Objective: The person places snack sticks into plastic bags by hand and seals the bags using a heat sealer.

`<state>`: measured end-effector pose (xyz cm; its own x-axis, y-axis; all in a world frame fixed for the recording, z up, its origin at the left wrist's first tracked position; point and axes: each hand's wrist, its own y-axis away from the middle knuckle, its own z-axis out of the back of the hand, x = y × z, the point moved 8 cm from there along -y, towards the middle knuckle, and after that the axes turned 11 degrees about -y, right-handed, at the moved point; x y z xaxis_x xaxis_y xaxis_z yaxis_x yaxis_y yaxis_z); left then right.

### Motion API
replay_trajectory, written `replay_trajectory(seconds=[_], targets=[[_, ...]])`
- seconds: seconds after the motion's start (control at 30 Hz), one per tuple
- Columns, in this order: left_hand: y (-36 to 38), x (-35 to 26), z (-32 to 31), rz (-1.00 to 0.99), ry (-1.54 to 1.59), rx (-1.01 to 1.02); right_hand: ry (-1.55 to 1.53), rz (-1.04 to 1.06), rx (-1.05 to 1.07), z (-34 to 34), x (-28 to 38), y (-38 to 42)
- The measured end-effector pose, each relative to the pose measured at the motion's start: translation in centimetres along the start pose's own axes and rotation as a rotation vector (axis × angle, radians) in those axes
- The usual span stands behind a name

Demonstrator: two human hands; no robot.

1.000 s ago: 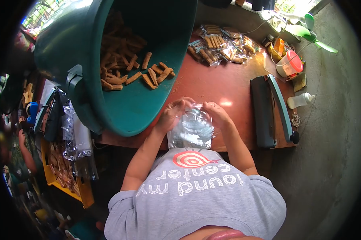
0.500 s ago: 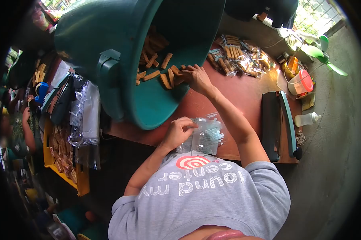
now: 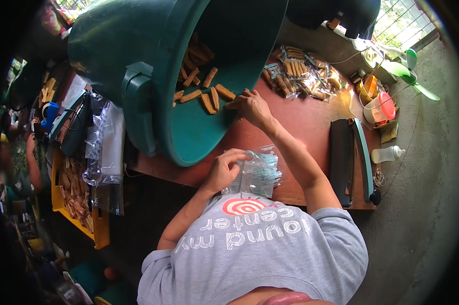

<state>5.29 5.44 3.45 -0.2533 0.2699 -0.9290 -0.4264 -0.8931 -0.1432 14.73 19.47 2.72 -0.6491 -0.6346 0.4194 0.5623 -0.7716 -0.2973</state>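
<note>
My right hand [image 3: 254, 109] is at the rim of a large green tub [image 3: 199, 145] lying on its side, its fingers curled on something I cannot make out. Several brown sticks [image 3: 207, 103] lie inside the tub, one [image 3: 225, 92] close to my fingertips. Near my shirt, my left hand [image 3: 224, 172] pinches the edge of a clear plastic bag [image 3: 259, 175]. Small blue-and-white strips lie by that bag on the reddish table [image 3: 290, 134].
Filled clear packs [image 3: 303, 68] are piled at the table's back. A sealer [image 3: 342, 162] stands on the right, near a bottle [image 3: 387, 154] and a red-lidded tub [image 3: 387, 105]. At left are a yellow crate [image 3: 101, 229], plastic sheets [image 3: 107, 147] and another person's arm [image 3: 34, 160].
My right hand has shifted slightly down beside the tub's rim, and sticks near it have changed position. The bag at my left hand has shifted a little.
</note>
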Motion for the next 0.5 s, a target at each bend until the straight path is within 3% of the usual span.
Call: replay_trajectory(seconds=[0.27,0.33,0.4,0.47,0.5], targets=[[0.2,0.0,-0.1,-0.01,-0.012,0.015,0.035,-0.201,-0.228,0.6,-4.1,3.9],[0.3,0.1,-0.1,0.012,-0.009,0.021,-0.227,-0.302,-0.254,2.6,-4.8,4.9],[0.2,0.0,0.0,-0.005,-0.025,-0.006,-0.269,-0.343,-0.271,4.1,-5.7,5.9],[0.1,-0.1,0.0,0.011,-0.019,-0.005,-0.705,-0.629,-0.45,4.2,-10.2,7.8],[0.0,-0.1,0.0,0.025,-0.016,-0.007,-0.765,-0.817,-0.406,4.1,-11.0,8.7]])
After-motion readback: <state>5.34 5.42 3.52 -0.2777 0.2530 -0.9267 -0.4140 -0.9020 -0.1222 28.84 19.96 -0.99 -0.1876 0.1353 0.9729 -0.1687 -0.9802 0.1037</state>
